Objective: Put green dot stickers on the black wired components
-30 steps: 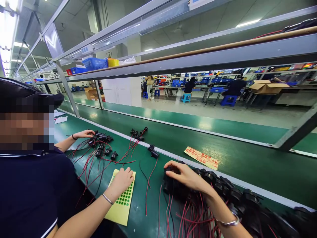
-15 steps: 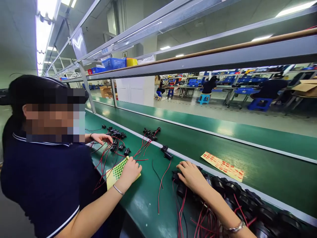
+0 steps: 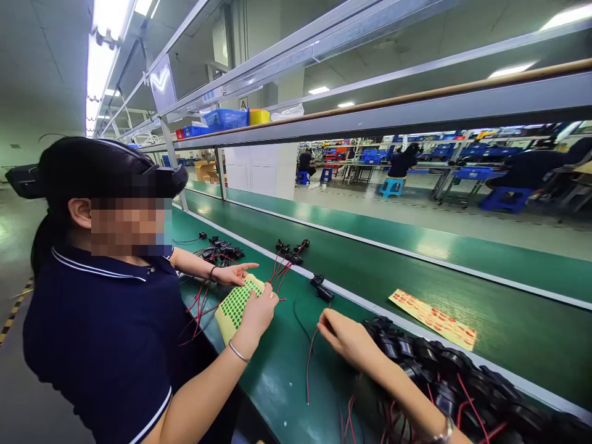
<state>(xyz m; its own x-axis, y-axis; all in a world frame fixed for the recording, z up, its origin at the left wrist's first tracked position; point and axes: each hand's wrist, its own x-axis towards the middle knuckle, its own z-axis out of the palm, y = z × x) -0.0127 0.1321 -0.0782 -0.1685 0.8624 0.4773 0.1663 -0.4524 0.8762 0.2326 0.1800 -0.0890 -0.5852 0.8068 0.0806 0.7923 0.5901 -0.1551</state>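
My right hand (image 3: 349,338) reaches in from the lower right with a bracelet on its wrist. Its thumb and fingers are pressed together, and anything between the tips is too small or hidden to name. Close by its fingertips runs the red wire (image 3: 309,370) of a single black cylindrical part (image 3: 322,288). Beneath and to the right of my forearm lies a dense heap of black cylindrical parts (image 3: 451,364) with red and dark wires. My left hand is out of view.
Left of me a co-worker holds a yellow sheet of green dot stickers (image 3: 237,306). Beyond my hand lies a sheet with red dots (image 3: 432,317). Several wired black parts (image 3: 289,254) lie farther along the green bench (image 3: 272,382). A metal shelf (image 3: 370,117) spans overhead.
My right hand has come off the black parts, and its fingers have closed. The co-worker's other hand has moved from the black parts to the sticker sheet. The whole view has shifted slightly.
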